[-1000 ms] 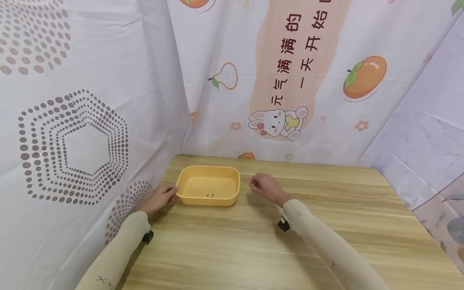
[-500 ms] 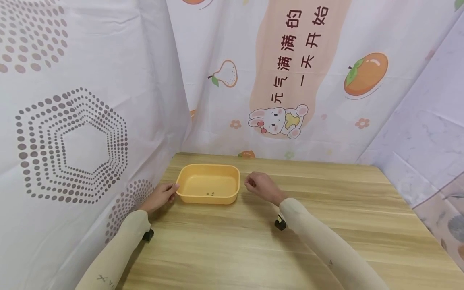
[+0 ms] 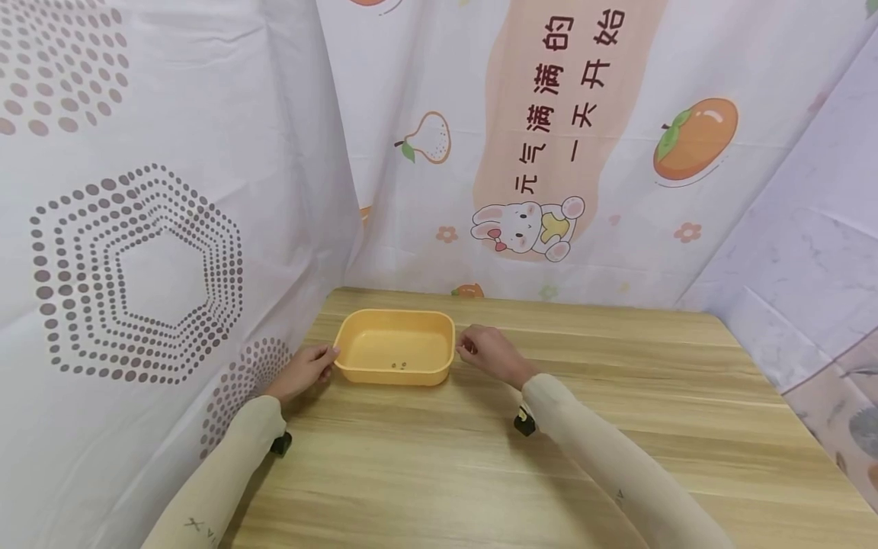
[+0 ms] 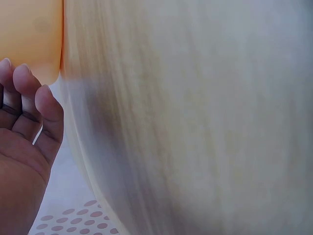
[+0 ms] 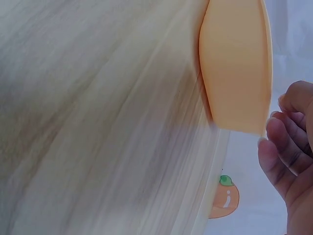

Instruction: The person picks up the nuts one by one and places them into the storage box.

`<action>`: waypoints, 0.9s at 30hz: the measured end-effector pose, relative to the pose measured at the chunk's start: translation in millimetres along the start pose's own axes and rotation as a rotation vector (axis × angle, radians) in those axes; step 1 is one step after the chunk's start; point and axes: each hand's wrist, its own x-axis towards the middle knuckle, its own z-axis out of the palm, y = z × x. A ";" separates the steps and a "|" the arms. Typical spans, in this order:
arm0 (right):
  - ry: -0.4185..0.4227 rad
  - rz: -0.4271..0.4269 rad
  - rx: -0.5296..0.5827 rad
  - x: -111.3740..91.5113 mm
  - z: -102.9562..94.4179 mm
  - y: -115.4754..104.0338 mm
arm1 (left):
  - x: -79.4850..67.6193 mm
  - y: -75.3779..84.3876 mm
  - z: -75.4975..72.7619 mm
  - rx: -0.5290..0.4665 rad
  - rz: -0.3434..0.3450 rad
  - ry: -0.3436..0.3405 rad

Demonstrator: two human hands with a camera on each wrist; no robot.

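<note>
An orange-yellow rectangular plastic basin (image 3: 394, 378) with rounded corners stands upright on the wooden table, toward the back left. Small dark marks show low inside it, near its front wall. My left hand (image 3: 309, 371) pinches the rim at the basin's left end, thumb on top. Beside the outer wall (image 4: 29, 34), the curled fingers (image 4: 49, 105) appear in the left wrist view. At the opposite end, my right hand (image 3: 494, 354) has its loosely bent fingertips right at the rim. The right wrist view puts those fingers (image 5: 276, 134) just beyond the basin's edge (image 5: 234, 63).
The wood-grain table (image 3: 411, 465) reaches back to a white printed curtain (image 3: 405, 252) with fruit and a rabbit. A dotted curtain (image 3: 281, 191) hangs close along the left side, near my left forearm. Another pale sheet (image 3: 789, 252) borders the right edge.
My right hand has moved left, from a gap beside the basin up to its right rim. The left hand stays on the left rim, and the basin has not moved on the table.
</note>
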 end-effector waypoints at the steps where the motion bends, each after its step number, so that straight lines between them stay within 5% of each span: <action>1: -0.008 0.002 0.000 0.7 0.2 -0.5 | 0.3 -0.2 -0.1 0.001 -0.001 0.002; 27: -0.064 -0.011 0.012 4.6 7.1 -10.1 | -1.0 0.5 0.1 0.012 -0.004 0.008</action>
